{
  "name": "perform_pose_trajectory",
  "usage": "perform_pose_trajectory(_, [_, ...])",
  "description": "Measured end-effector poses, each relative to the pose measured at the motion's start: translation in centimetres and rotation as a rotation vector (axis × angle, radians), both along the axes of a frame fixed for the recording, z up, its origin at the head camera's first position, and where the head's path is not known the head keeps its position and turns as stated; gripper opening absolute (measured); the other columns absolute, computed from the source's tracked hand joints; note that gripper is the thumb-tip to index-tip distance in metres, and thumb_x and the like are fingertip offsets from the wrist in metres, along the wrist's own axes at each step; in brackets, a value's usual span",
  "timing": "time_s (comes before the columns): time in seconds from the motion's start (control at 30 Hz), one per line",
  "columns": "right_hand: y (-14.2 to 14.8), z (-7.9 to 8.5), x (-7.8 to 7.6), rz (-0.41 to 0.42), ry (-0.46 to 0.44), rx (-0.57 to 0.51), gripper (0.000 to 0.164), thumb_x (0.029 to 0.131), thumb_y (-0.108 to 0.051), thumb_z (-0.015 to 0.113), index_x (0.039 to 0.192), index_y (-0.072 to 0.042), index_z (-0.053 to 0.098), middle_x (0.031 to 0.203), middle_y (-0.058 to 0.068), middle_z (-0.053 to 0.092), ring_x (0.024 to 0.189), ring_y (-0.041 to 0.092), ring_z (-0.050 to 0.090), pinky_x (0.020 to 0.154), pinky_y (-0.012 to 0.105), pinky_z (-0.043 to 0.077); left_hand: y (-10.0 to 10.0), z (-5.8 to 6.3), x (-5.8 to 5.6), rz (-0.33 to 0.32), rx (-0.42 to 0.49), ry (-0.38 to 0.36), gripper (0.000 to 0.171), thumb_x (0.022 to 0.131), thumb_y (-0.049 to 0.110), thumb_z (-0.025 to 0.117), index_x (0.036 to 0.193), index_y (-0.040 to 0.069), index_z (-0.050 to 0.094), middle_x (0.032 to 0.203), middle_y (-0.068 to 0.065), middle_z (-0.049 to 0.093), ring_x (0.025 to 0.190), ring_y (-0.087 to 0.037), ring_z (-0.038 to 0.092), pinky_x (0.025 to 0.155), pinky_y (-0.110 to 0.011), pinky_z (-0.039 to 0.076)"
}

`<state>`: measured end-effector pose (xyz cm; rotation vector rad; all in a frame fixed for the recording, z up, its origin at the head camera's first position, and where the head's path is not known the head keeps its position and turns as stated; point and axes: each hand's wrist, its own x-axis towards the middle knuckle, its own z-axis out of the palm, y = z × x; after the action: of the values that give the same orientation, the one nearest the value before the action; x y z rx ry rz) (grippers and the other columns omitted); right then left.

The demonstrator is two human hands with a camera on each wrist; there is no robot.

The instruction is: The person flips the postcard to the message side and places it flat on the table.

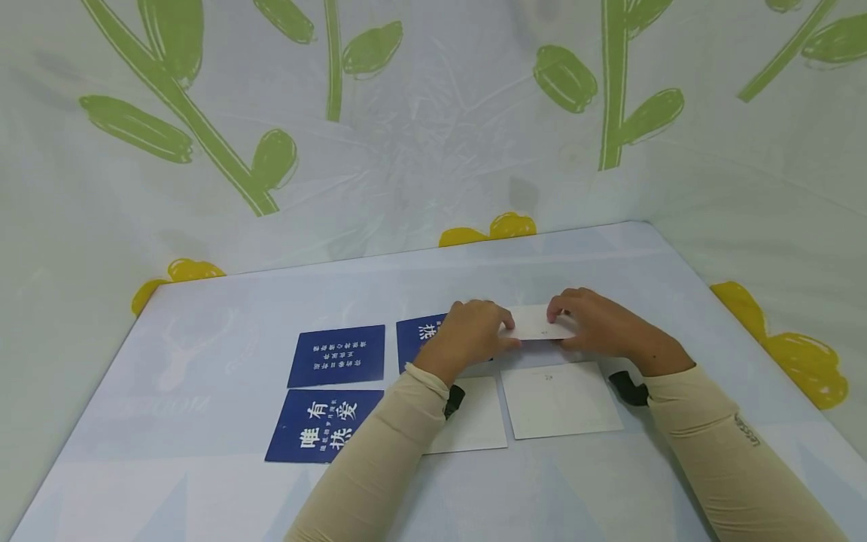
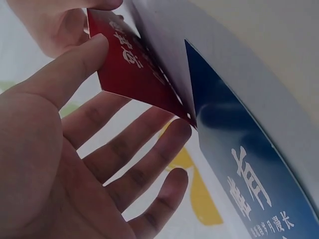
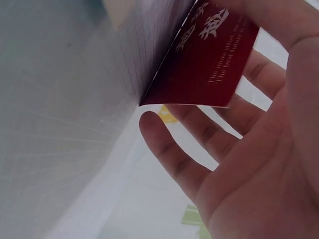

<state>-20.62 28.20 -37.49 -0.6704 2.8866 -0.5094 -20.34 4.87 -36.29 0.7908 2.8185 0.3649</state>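
Note:
Between my two hands is a card [image 1: 531,324], tilted up off the table, its white side showing in the head view. In both wrist views its underside is red [image 2: 132,64] with white characters. My left hand [image 1: 472,331] grips the left end between thumb and fingers, while my right hand [image 1: 599,324] grips the right end. In the right wrist view the red face [image 3: 199,79] also carries small English lettering. A blue card [image 1: 412,339] lies partly hidden behind my left hand. Just below the held card are two white-faced cards, the right one [image 1: 561,399] fully visible, the left one [image 1: 477,421] partly covered by my sleeve.
On the left lie two more blue cards with white characters, an upper one [image 1: 339,355] and a lower one [image 1: 318,429] overlapped by my left sleeve. The pale table [image 1: 169,452] meets a white curtain [image 1: 433,150] printed with green leaves and yellow flowers.

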Motion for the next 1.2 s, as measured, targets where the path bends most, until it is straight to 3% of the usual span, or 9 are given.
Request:
perform_pose_trajectory(0.3, [-0.2,0.1,0.3,-0.029,-0.040,-0.003,0.053,0.073,-0.038,0.088,0.116,-0.013,0.071,0.125,0.013,0.063,0.121,0.035,0.055,0.103,0.057,0.046,0.3,-0.1,0.3,-0.015,-0.040,0.046,0.039,0.090,0.046,0.072,0.122,0.025,0.072,0.125,0.003,0.071,0.114,-0.019,0.064,0.108,-0.047,0.045])
perform_pose_trajectory(0.87, [-0.4,-0.2,0.3,-0.033,-0.041,0.050,0.056,0.073,-0.039,0.089,0.121,-0.014,0.072,0.127,0.014,0.062,0.121,0.036,0.054,0.103,0.057,0.047,1.0,-0.7,0.6,-0.049,-0.179,0.121,0.039,0.089,0.047,0.073,0.124,0.031,0.071,0.123,0.004,0.071,0.111,-0.018,0.064,0.104,-0.044,0.048])
perform_pose_trajectory(1.2, [-0.7,-0.3,0.4,-0.038,-0.025,0.080,0.054,0.075,-0.035,0.088,0.122,-0.014,0.072,0.128,0.016,0.061,0.121,0.037,0.054,0.102,0.057,0.048,1.0,-0.5,0.9,-0.055,-0.178,0.135,0.035,0.089,0.042,0.074,0.122,0.031,0.073,0.121,0.005,0.071,0.112,-0.017,0.063,0.102,-0.042,0.049])
